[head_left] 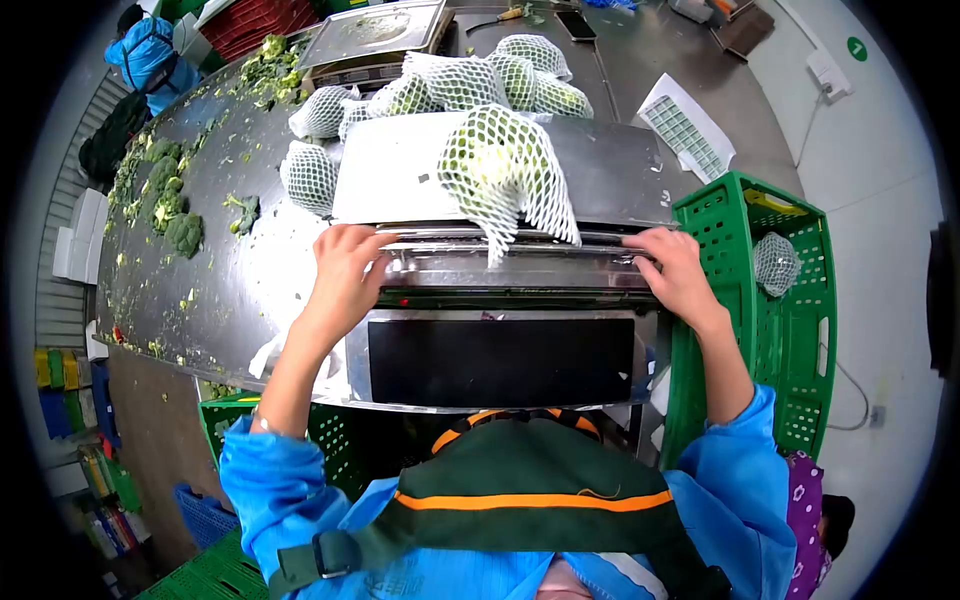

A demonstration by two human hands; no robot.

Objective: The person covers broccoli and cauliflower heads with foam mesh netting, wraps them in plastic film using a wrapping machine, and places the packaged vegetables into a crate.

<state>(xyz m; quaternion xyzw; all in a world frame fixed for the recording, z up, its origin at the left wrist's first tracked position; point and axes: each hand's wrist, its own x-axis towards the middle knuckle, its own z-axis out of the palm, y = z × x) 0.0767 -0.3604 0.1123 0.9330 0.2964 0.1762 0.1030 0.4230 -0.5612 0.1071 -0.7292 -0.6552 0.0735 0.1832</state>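
Observation:
A wrapping machine point(520, 270) with metal rollers lies in front of me. My left hand point(345, 268) is closed at the left end of the rollers, thumb and fingers pinching the edge of the clear plastic film point(420, 250). At the right end my right hand point(678, 268) pinches the same film edge. Between and just beyond my hands, a broccoli head in a white foam net point(495, 165) rests on the metal plate point(380, 180). Its loose net ends hang over the plate's near edge toward the film. A flat black pad point(500, 360) is nearest my body.
Several netted heads point(455, 80) are grouped behind the plate. Loose broccoli point(165, 200) and scraps litter the steel table point(220, 260) on the left. A green crate point(750, 330) with one netted piece point(776, 264) stands right. Farther back are a label sheet point(685, 125), a scale point(372, 32) and a phone point(577, 26).

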